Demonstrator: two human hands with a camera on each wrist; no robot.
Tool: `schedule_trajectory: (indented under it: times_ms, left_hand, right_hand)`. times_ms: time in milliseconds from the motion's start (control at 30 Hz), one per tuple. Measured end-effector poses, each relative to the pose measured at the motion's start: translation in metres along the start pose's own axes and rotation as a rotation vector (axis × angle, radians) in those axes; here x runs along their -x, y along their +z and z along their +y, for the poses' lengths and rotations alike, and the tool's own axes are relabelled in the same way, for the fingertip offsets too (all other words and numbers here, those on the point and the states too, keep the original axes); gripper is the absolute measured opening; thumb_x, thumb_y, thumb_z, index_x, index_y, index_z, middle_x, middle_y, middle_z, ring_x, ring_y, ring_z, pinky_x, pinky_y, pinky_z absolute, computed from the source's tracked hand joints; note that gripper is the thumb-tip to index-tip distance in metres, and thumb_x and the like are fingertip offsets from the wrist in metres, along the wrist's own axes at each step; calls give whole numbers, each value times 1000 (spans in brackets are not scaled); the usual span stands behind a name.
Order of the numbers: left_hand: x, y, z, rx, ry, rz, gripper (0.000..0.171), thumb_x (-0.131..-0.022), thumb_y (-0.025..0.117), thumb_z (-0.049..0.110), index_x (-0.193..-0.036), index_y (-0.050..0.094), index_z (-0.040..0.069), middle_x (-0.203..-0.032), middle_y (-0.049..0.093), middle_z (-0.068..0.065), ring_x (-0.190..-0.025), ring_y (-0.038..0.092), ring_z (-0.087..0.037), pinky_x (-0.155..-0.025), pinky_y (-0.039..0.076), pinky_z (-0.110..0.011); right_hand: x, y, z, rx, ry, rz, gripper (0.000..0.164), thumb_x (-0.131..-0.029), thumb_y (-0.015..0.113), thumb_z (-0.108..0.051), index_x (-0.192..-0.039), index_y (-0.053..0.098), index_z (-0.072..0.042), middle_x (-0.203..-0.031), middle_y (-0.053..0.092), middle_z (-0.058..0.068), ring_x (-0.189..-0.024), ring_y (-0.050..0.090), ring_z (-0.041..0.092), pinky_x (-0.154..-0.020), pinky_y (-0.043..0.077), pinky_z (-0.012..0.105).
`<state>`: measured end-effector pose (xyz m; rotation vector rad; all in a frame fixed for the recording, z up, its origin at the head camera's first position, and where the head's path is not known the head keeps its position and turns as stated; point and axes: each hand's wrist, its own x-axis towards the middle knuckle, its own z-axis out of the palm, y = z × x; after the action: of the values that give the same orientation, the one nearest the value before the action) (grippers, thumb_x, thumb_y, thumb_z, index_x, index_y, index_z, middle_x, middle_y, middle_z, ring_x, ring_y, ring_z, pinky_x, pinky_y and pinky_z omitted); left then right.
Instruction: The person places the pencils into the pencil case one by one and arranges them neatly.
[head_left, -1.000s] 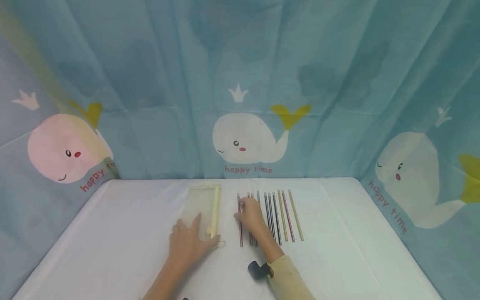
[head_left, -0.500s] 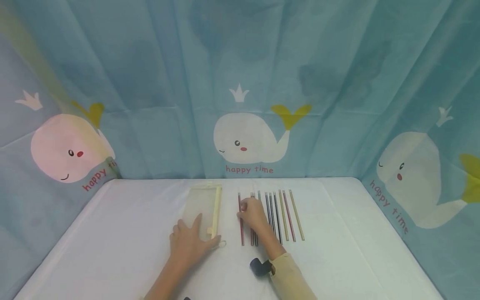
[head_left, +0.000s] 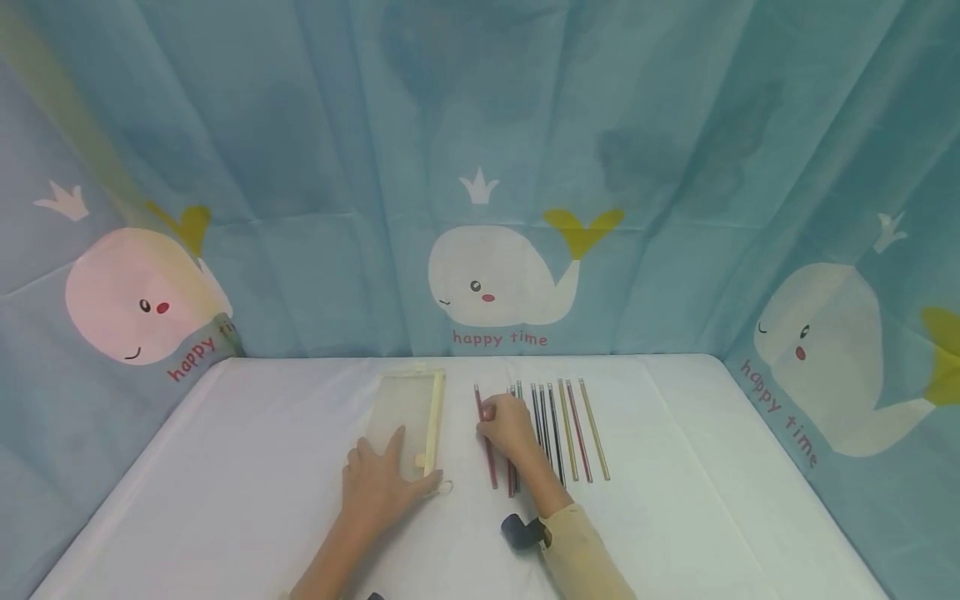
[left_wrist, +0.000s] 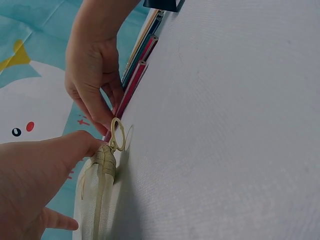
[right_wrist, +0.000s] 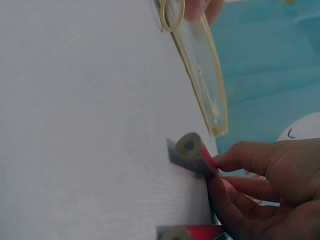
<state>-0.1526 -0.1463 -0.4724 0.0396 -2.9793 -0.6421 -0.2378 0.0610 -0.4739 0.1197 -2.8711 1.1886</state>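
Observation:
Fingers spread, my left hand (head_left: pixel 382 483) rests on a pale see-through zip pencil case (head_left: pixel 401 400), its thumb by the zip end where a ring hangs. In the left wrist view that thumb touches the cream zip end (left_wrist: pixel 104 160). My right hand (head_left: pixel 513 429) pinches a red pencil (head_left: pixel 491 467) between thumb and fingers. The pencil slants, its far end leaning left. Seen from the right wrist, the blunt end of the red pencil (right_wrist: pixel 190 145) faces the camera. Close beside it lies another red pencil (head_left: pixel 512 483), partly hidden by the right hand.
To the right lie dark pencils (head_left: pixel 555 425), yellow pencils (head_left: pixel 594 429) and one more red pencil (head_left: pixel 577 429), side by side on the white table (head_left: pixel 712 483). A blue whale-print curtain (head_left: pixel 322 283) stands behind and at both sides. A black wrist camera (head_left: pixel 519 532) sits at the right cuff.
The pinched red pencil has tilted, its near end shifting right. The red pencil beside it has slid slightly right, towards the green one. My left hand stays on the pencil case.

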Motion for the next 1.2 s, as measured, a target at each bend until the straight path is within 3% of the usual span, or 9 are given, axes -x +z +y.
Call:
schedule_trajectory:
  times_ms: [500,867,1200]
  left_hand:
    - [1,1,0,-6,8,19,99,-77,82,63,-150,54,2,-112,46,-35,-99,47,-42,-85,42,-58]
    - [2,-4,5,-37,-38,-31,97,-79,80,66,-152,54,6,-116,46,-34,-104,48,-45,-83,40,-58]
    - [3,-4,6,-9,-37,-24,89,-82,79,59,-150,56,6,-116,47,-36,-101,49,-44,-82,43,-58]
  right_hand:
    - [-4,0,1,-73,77,-16,36,-90,80,-8,-124,71,2,-88,68,6,-78,65,18,-72,57,33]
    - [-6,-5,3,-121,82,-19,37,-93,77,-10,-128,70,0,-98,74,11,-87,70,22,-77,60,35]
    - [-4,-8,3,-215,84,-17,36,-95,74,-8,-130,70,-3,-110,75,15,-100,73,28,-83,61,39]
